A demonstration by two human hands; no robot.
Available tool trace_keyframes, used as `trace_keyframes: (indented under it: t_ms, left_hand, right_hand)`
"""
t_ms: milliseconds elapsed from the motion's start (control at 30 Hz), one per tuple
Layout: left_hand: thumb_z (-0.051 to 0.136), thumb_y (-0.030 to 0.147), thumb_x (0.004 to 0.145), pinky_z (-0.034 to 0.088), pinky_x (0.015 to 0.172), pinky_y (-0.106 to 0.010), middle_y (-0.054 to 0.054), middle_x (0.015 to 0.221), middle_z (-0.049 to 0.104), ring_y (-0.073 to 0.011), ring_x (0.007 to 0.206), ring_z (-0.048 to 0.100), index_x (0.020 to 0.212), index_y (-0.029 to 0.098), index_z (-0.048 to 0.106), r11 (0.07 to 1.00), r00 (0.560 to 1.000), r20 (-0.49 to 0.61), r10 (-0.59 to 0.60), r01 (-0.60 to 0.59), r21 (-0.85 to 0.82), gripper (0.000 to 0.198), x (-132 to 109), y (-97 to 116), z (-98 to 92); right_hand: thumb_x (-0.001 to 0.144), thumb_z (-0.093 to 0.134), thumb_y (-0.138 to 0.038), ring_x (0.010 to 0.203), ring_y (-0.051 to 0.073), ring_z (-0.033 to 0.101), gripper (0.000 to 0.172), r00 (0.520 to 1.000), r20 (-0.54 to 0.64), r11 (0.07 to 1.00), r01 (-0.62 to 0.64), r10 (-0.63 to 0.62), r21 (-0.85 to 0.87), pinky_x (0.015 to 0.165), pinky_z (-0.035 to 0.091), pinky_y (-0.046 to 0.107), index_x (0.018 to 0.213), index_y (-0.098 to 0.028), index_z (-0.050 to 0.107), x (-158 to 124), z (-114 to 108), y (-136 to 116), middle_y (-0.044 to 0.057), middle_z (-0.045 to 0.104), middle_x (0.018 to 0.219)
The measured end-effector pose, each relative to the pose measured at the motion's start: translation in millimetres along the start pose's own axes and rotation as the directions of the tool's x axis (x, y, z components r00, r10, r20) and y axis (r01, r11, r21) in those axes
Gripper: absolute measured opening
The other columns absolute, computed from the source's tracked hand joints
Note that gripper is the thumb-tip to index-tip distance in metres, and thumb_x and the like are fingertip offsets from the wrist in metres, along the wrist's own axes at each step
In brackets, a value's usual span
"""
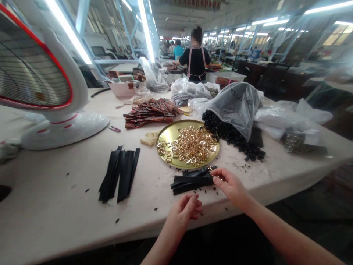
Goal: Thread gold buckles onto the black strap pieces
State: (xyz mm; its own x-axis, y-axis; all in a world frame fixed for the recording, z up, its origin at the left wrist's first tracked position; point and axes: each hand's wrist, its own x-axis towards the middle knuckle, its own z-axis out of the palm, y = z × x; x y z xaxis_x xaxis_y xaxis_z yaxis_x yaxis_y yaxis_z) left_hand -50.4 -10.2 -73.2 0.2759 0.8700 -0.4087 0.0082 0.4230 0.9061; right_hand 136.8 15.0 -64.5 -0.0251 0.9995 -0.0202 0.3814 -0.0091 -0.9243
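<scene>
My right hand rests at the table's front edge, its fingers curled and pinched on the end of a small pile of black straps. My left hand hovers just below that pile with the fingers curled inward; I cannot see anything in it. Right behind the pile sits a round gold tray heaped with several small gold buckles. A second bundle of black straps lies flat to the left.
A white and red fan stands at the left. A plastic bag spilling black pieces lies right of the tray, brown leather pieces behind it. More clear bags sit at the right. A person stands at the far end.
</scene>
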Motion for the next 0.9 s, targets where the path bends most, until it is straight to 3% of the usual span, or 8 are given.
trace_keyframes:
  t_ms: [67,167,233,367,467,533,700,900]
  left_hand:
    - [0.054,0.041,0.077,0.045,0.07,-0.033,-0.008,0.082,0.065,-0.0221,0.077,0.06,0.085,0.018,0.065,0.94,0.984,0.014,0.176,-0.172,0.293,0.027,2,3,-10.5]
    - [0.053,0.03,0.079,0.036,0.091,-0.037,-0.009,0.11,0.06,-0.0255,0.101,0.053,0.098,0.024,0.064,0.665,0.875,0.088,0.475,-0.423,0.616,0.023,16,13,-19.3]
    - [0.058,0.025,0.075,0.029,0.098,-0.041,-0.009,0.123,0.053,-0.0282,0.113,0.044,0.113,0.025,0.056,0.508,0.825,0.151,0.545,-0.468,0.724,0.038,31,18,-19.5]
    - [0.065,0.024,0.067,0.029,0.097,-0.044,-0.012,0.121,0.052,-0.0307,0.108,0.045,0.122,0.018,0.046,0.254,0.828,0.271,0.49,-0.434,0.864,0.059,57,19,-16.0]
    - [0.056,0.028,0.075,0.037,0.087,-0.041,-0.013,0.113,0.054,-0.0285,0.099,0.048,0.123,0.015,0.042,0.101,0.834,0.328,0.443,-0.41,0.907,0.052,64,18,-16.7]
    - [0.049,0.029,0.079,0.039,0.081,-0.04,-0.013,0.107,0.056,-0.0271,0.094,0.05,0.12,0.014,0.044,0.025,0.84,0.348,0.417,-0.393,0.919,0.045,64,18,-18.7]
    - [0.051,0.032,0.072,0.044,0.07,-0.039,-0.015,0.094,0.056,-0.0269,0.085,0.052,0.096,0.01,0.055,-0.054,0.876,0.355,0.328,-0.357,0.932,0.032,71,26,-18.1]
    - [0.059,0.026,0.066,0.046,0.062,-0.037,-0.015,0.086,0.06,-0.0265,0.075,0.058,0.091,0.008,0.058,-0.024,0.928,0.296,0.227,-0.299,0.954,0.031,85,39,-6.6]
  right_hand:
    - [0.081,0.048,-0.028,0.076,0.017,0.054,0.016,0.995,-0.008,0.981,0.101,-0.104,-0.168,0.072,0.044,0.032,0.091,-0.019,0.057,19,-5,3,0.002,0.06,0.081]
    - [0.082,0.048,-0.028,0.086,0.02,0.054,0.017,0.966,0.042,0.898,0.252,-0.255,-0.359,0.08,0.042,0.036,0.088,-0.019,0.06,40,-1,12,0.006,0.06,0.089]
    - [0.083,0.045,-0.03,0.094,0.023,0.053,0.021,0.946,0.013,0.854,0.299,-0.325,-0.425,0.086,0.041,0.039,0.093,-0.019,0.06,45,7,24,0.008,0.059,0.098]
    - [0.086,0.04,-0.035,0.102,0.025,0.051,0.029,0.936,-0.142,0.887,0.246,-0.322,-0.392,0.091,0.039,0.043,0.107,-0.02,0.053,38,19,55,0.01,0.057,0.108]
    - [0.085,0.039,-0.039,0.102,0.027,0.052,0.033,0.942,-0.219,0.932,0.18,-0.255,-0.314,0.091,0.039,0.045,0.109,-0.021,0.051,33,23,75,0.009,0.057,0.108]
    - [0.084,0.039,-0.04,0.103,0.028,0.052,0.034,0.953,-0.21,0.954,0.165,-0.219,-0.249,0.091,0.04,0.045,0.11,-0.022,0.051,31,25,83,0.01,0.057,0.11]
    - [0.08,0.044,-0.043,0.105,0.03,0.052,0.035,0.98,-0.125,0.983,0.143,-0.158,-0.119,0.089,0.043,0.046,0.108,-0.025,0.054,31,24,94,0.009,0.057,0.115]
    - [0.078,0.046,-0.047,0.103,0.031,0.054,0.04,0.973,-0.227,0.996,-0.019,0.039,0.092,0.092,0.039,0.051,0.11,-0.023,0.055,29,22,91,0.009,0.06,0.11]
